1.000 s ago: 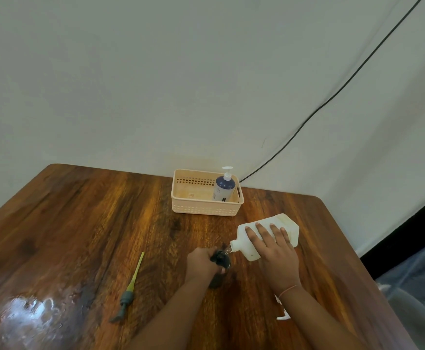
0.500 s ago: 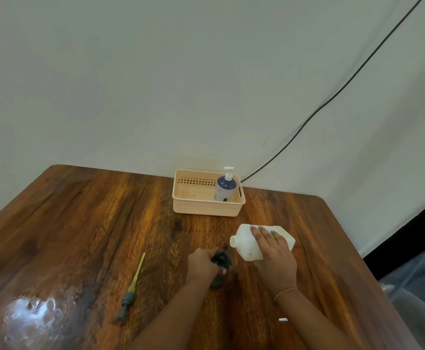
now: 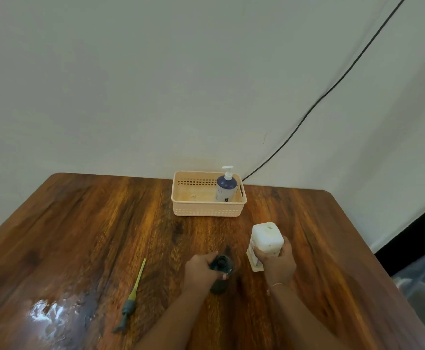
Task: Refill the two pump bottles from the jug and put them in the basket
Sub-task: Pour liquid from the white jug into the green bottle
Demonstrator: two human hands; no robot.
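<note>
My left hand (image 3: 199,272) grips a small dark bottle (image 3: 221,270) that stands upright on the wooden table (image 3: 80,236), its neck open and uncapped. Just to its right, my right hand (image 3: 277,263) holds the white jug (image 3: 265,239), which is upright with its open mouth on top. A dark pump head with a yellow-green tube (image 3: 131,296) lies flat on the table to the left of my hands. At the back stands a beige basket (image 3: 206,210); a blue-and-white pump bottle (image 3: 226,189) with a white pump stands in its right end.
A black cable (image 3: 332,89) runs down the white wall to the table's back edge behind the basket. A shiny glare patch (image 3: 52,317) marks the near left of the table. The table's right edge drops off to a dark floor (image 3: 413,238).
The jug was tipped with its mouth at the dark bottle's neck; it has swung away and now stands upright to the right. My left hand has stayed on the dark bottle.
</note>
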